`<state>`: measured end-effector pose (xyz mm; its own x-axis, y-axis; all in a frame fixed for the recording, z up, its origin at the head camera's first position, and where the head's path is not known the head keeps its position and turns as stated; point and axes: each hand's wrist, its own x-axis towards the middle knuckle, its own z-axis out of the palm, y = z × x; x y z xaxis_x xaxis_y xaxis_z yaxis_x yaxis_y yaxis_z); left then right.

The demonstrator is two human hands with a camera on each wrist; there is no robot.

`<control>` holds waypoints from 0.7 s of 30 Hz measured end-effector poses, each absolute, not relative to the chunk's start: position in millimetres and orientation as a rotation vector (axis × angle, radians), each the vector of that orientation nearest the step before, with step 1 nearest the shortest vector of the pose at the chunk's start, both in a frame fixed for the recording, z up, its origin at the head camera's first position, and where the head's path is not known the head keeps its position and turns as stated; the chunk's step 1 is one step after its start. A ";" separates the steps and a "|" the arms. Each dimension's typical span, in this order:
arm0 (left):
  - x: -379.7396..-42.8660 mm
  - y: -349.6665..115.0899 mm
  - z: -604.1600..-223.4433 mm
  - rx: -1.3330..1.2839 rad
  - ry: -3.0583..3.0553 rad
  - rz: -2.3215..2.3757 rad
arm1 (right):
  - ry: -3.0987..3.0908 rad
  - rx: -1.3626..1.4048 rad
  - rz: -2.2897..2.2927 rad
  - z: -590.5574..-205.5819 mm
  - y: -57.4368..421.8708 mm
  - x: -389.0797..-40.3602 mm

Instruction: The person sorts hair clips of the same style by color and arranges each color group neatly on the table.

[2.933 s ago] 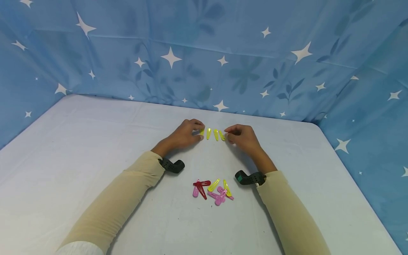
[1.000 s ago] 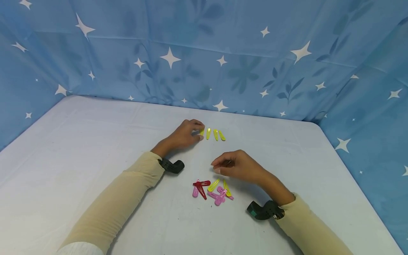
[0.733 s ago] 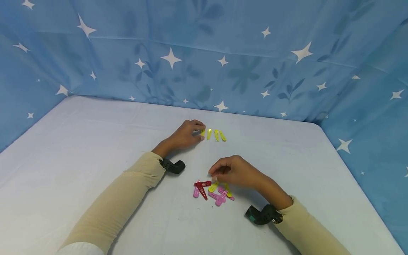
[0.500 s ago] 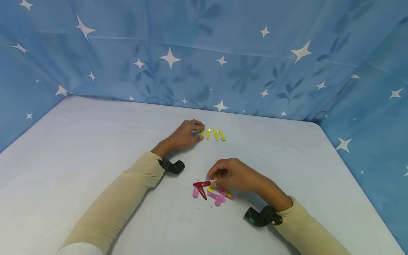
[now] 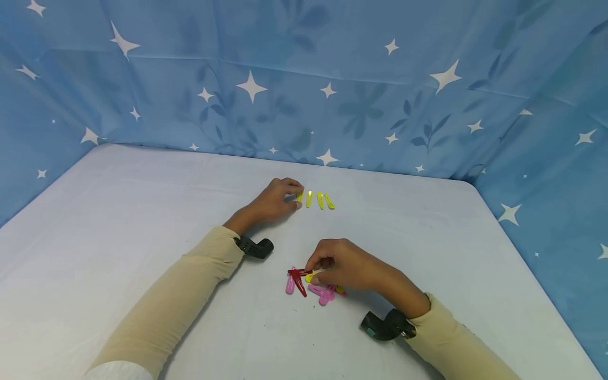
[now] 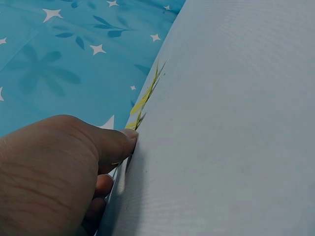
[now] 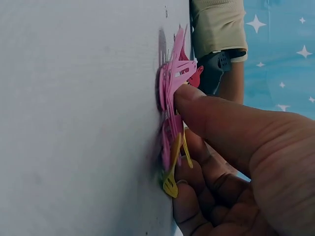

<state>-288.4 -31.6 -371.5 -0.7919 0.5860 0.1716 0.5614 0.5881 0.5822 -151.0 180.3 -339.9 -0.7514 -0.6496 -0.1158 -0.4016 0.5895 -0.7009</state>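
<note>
Snap hair clips lie on the white table in two groups. My left hand [image 5: 273,200] rests at the left end of the far row, thumb and fingertips on the ends of a yellow hair clip [image 5: 300,196]. To its right three more yellow clips [image 5: 320,200] are lined up. Over the nearer pile, my right hand [image 5: 347,261] pinches a yellow hair clip [image 5: 310,277], partly covered by the fingers. Red clips [image 5: 298,279] touch that spot, and pink clips [image 5: 325,294] lie under the thumb. Another yellow clip [image 7: 171,187] shows beside the fingers in the right wrist view.
A pink clip [image 5: 290,285] lies under the red ones at the pile's left. Blue star-patterned cloth [image 5: 304,84] hangs behind the white table [image 5: 214,327] and along its right side. Each wrist carries a black camera band [image 5: 256,248].
My right hand has left the right end of the far row, come down to the pile and closed on a yellow clip, shifting it slightly left. The left hand has stayed put.
</note>
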 end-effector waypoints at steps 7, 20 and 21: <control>-287.3 -31.1 -368.6 1.016 2.764 0.992 | 2.450 -0.844 -0.943 -338.7 179.9 -150.6; -288.7 -30.8 -372.4 0.999 2.772 0.999 | 2.454 -0.786 -1.013 -337.9 180.4 -148.5; -288.7 -31.0 -372.4 1.003 2.768 1.009 | 2.460 -0.780 -1.009 -337.9 180.3 -148.6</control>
